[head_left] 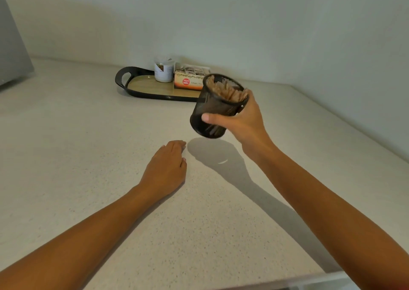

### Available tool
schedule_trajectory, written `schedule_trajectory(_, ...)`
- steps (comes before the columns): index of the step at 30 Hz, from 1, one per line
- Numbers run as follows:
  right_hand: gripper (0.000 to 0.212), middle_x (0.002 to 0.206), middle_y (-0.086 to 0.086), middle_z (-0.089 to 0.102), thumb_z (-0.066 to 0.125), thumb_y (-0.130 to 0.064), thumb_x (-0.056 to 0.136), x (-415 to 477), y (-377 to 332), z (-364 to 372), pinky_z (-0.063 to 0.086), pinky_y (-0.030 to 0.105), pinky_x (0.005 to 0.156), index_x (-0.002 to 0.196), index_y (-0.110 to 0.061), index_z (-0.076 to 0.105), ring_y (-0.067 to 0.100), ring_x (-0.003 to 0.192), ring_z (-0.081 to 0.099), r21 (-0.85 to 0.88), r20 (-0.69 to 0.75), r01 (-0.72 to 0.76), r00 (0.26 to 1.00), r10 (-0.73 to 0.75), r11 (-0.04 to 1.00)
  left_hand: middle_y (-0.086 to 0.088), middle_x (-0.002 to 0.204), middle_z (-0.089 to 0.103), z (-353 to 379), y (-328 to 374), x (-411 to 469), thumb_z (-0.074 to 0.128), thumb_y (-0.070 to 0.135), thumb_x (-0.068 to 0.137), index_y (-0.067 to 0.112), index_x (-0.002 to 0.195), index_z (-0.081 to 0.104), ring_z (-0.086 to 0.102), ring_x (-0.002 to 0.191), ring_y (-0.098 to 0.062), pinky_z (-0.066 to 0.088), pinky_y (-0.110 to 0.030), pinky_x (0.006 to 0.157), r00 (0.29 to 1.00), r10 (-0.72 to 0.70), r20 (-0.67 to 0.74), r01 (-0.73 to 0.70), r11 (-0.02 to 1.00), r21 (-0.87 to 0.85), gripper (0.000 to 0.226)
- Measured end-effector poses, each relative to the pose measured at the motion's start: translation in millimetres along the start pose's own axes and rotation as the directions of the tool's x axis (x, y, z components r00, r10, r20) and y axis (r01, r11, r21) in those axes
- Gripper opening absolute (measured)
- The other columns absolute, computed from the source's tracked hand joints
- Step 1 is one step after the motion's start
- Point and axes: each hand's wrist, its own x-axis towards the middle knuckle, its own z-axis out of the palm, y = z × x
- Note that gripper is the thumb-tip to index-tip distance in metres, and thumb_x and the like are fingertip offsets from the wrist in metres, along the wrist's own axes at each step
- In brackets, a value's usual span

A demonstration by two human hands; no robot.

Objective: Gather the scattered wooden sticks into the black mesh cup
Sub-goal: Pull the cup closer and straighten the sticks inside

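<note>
My right hand [243,121] grips the black mesh cup [212,104] around its side and holds it tilted in the air above the counter. Wooden sticks [225,91] fill the cup and show at its open mouth. The cup's shadow falls on the counter below it. My left hand [167,168] rests palm down on the counter, left of that shadow, fingers curled together with nothing visible in them. One small pale sliver [222,162] lies on the counter inside the shadow; I cannot tell whether it is a stick.
A black oval tray [124,84] with handles stands at the back by the wall, holding a white jar [164,69] and an orange-and-white tea box [188,79]. The speckled light counter [88,135] meets walls behind and at the right. A grey appliance edge [11,46] stands far left.
</note>
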Motion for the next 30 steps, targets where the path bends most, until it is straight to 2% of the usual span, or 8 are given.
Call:
schedule_trajectory(3,0.090,0.120,-0.009,0.056,0.092,-0.034,0.052,-7.5,15.5,3.2,0.050,0.027,0.092,0.128,-0.024,0.044,0.012,0.114,0.053,-0.109,0.102,-0.080,0.991,0.091,0.991,-0.006,0.143,0.043,-2.0,-0.6,-1.5,0.042,0.010,0.096,0.012,0.139,0.036,0.043,0.129,-0.023,0.030,-0.035,0.111,0.999,-0.033,-0.038,0.032,0.999,-0.027,0.043)
schedule_trajectory(7,0.091,0.115,-0.014,0.058,0.092,-0.039,0.046,3.4,15.5,-5.4,0.050,0.021,0.083,0.124,-0.028,0.046,0.010,0.110,0.055,0.019,0.006,-0.071,0.997,0.071,0.997,-0.007,0.141,0.045,-2.7,-3.6,-0.4,0.041,0.009,0.095,0.009,0.137,0.040,0.042,0.130,-0.023,0.014,-0.039,0.118,0.988,-0.113,-0.104,0.120,0.991,0.064,0.042)
schedule_trajectory(10,0.093,0.110,-0.022,0.053,0.093,-0.041,0.046,-2.2,23.3,-1.3,0.045,0.015,0.078,0.124,-0.029,0.044,0.006,0.105,0.052,-0.084,0.026,-0.065,0.997,0.067,0.994,-0.007,0.142,0.043,-2.4,-4.2,-0.4,0.040,0.011,0.096,0.009,0.137,0.040,0.041,0.130,-0.023,0.014,-0.038,0.117,0.992,-0.094,-0.089,0.103,0.989,0.102,0.042)
schedule_trajectory(13,0.095,0.123,-0.008,0.054,0.092,-0.036,0.050,-12.1,40.4,3.2,0.045,0.021,0.086,0.129,-0.024,0.042,0.010,0.111,0.049,-0.162,0.079,-0.115,0.989,0.129,0.980,-0.007,0.142,0.043,-4.5,-4.5,-1.8,0.039,0.012,0.096,0.009,0.137,0.040,0.040,0.131,-0.022,0.015,-0.038,0.117,0.994,-0.075,-0.084,0.083,0.992,0.100,0.042)
schedule_trajectory(19,0.090,0.106,-0.022,0.049,0.092,-0.041,0.047,-5.9,35.8,0.1,0.042,0.011,0.073,0.121,-0.033,0.041,0.003,0.102,0.049,-0.092,0.029,-0.058,0.998,0.061,0.994,-0.006,0.144,0.040,-5.2,-3.6,-1.9,0.038,0.013,0.096,0.009,0.138,0.039,0.038,0.133,-0.021,0.014,-0.038,0.118,0.994,-0.072,-0.077,0.079,0.993,0.091,0.042)
schedule_trajectory(22,0.092,0.112,-0.016,0.050,0.092,-0.037,0.051,-13.9,44.4,4.8,0.043,0.014,0.077,0.126,-0.028,0.041,0.008,0.109,0.049,-0.147,0.093,-0.083,0.991,0.097,0.986,-0.007,0.143,0.040,-5.6,-3.9,-2.6,0.038,0.013,0.096,0.008,0.138,0.039,0.038,0.133,-0.021,0.014,-0.039,0.118,0.995,-0.064,-0.073,0.070,0.994,0.087,0.042)
schedule_trajectory(26,0.094,0.112,-0.015,0.049,0.091,-0.040,0.050,-8.7,44.2,2.7,0.042,0.012,0.072,0.128,-0.028,0.041,0.009,0.107,0.048,-0.057,0.027,-0.108,0.994,0.110,0.992,-0.007,0.143,0.041,-5.6,-5.5,-2.2,0.039,0.014,0.096,0.008,0.138,0.040,0.038,0.132,-0.020,0.014,-0.039,0.118,0.996,-0.054,-0.073,0.061,0.994,0.086,0.042)
schedule_trajectory(30,0.090,0.113,-0.015,0.050,0.092,-0.039,0.051,-12.9,50.4,6.0,0.040,0.007,0.069,0.125,-0.029,0.042,0.009,0.109,0.049,-0.117,0.084,-0.089,0.992,0.099,0.989,-0.006,0.144,0.040,-4.7,-5.8,-1.4,0.039,0.014,0.096,0.009,0.138,0.039,0.036,0.133,-0.020,0.014,-0.039,0.118,0.996,-0.046,-0.074,0.053,0.995,0.087,0.043)
